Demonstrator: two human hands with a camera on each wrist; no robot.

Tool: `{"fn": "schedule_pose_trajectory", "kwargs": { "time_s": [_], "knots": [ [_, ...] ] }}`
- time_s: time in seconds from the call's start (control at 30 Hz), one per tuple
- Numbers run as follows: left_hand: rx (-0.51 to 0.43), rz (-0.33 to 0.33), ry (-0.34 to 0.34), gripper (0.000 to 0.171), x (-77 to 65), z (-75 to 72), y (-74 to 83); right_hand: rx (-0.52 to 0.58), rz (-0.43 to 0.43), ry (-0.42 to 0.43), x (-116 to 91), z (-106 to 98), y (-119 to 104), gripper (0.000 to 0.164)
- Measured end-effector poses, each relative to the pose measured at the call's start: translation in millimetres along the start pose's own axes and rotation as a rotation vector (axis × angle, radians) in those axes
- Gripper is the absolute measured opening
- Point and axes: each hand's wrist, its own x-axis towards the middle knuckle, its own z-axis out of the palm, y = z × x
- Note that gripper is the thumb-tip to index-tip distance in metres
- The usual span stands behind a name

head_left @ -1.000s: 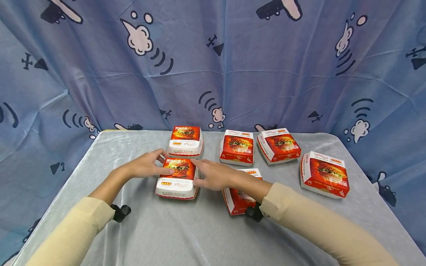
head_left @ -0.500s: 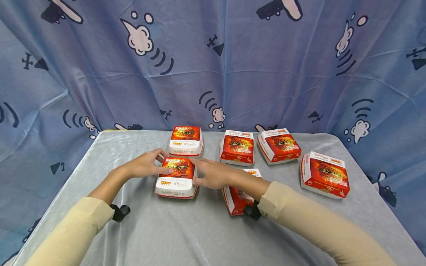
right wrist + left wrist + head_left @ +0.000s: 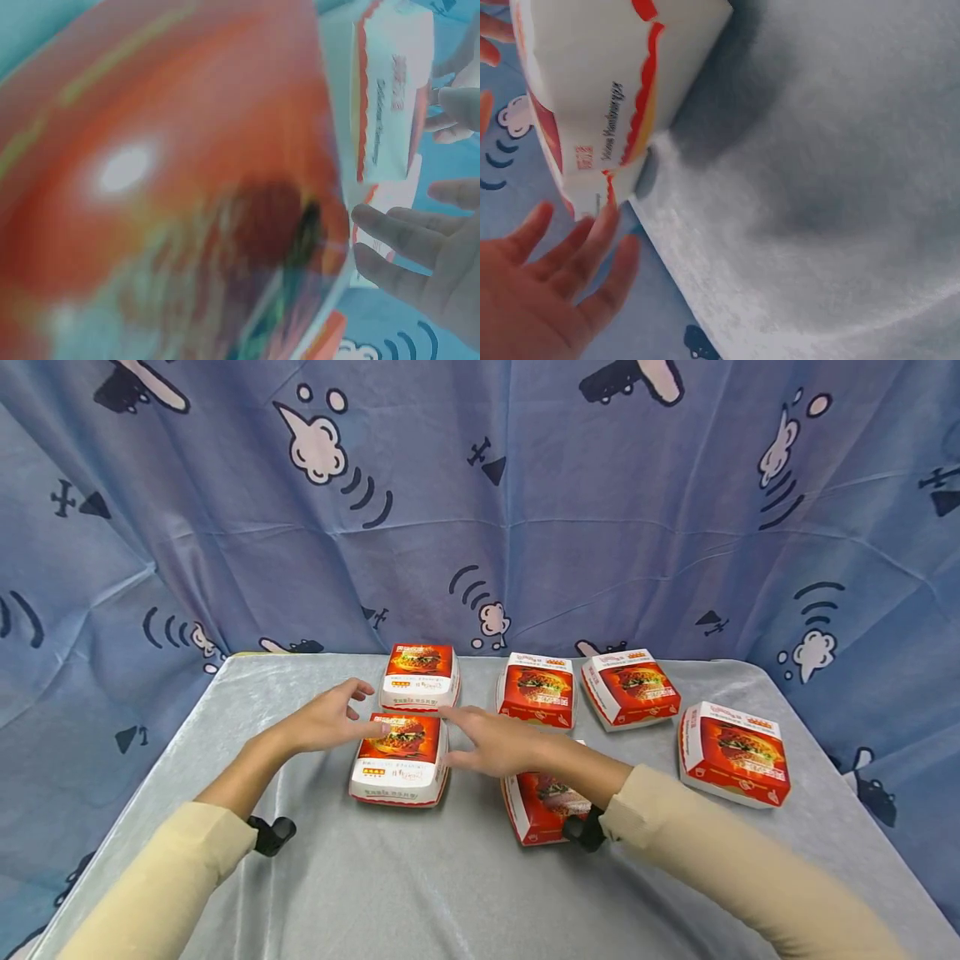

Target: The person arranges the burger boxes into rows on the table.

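Two bare hands flank the front left burger box (image 3: 397, 768), which sits flat on the grey-covered table (image 3: 337, 893). Left hand (image 3: 328, 718) reaches in from the left, fingers loosely bent and spread, thumb extended over the box's printed top. Right hand (image 3: 498, 742) points across from the right, fingers and thumb parted beside the box's far right corner and edge. Both grips are loose, closed around nothing; whether the left thumb touches the lid, I cannot tell. Just behind stands the rear left box (image 3: 420, 677), close to the left fingertips. Right forearm (image 3: 585, 768) crosses above the near middle box (image 3: 542, 810), hiding part of it; in the right wrist view a red printed surface blocks much of the scene. Farther right lie the back middle box (image 3: 535, 693), the angled back right box (image 3: 632, 689) and the far right box (image 3: 735, 756), before a blue patterned curtain (image 3: 480, 485).
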Motion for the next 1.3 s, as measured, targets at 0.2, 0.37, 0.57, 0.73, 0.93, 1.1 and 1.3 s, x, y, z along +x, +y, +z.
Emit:
{"fn": "schedule_pose_trajectory", "kwargs": {
  "time_s": [0.2, 0.37, 0.57, 0.73, 0.93, 1.1, 1.3],
  "knots": [
    [-0.019, 0.084, 0.1, 0.077, 3.4, 3.9, 11.5, 0.029, -0.023, 0.016, -16, -18, 13, 0.072],
    [-0.033, 0.154, 0.141, 0.071, 4.6, 12.2, 23.0, 0.036, -0.037, 0.039, -29, -27, 27, 0.068],
    [-0.051, 0.216, 0.149, 0.068, 5.2, 24.1, 35.7, 0.051, -0.039, 0.057, -46, -35, 44, 0.063],
    [-0.077, 0.285, 0.132, 0.064, 4.3, 35.7, 48.2, 0.065, -0.031, 0.045, -60, -38, 57, 0.062],
    [-0.105, 0.333, 0.088, 0.06, 4.5, 50.4, 63.5, 0.073, 0.012, 0.064, -76, -38, 68, 0.064],
    [-0.078, 0.364, 0.073, 0.057, 3.5, 62.6, 73.5, 0.088, 0.053, 0.061, -88, -38, 75, 0.065],
    [-0.066, 0.393, 0.04, 0.054, 4.8, 80.2, 86.4, 0.092, 0.088, 0.043, -96, -36, 84, 0.066]
  ]
}}
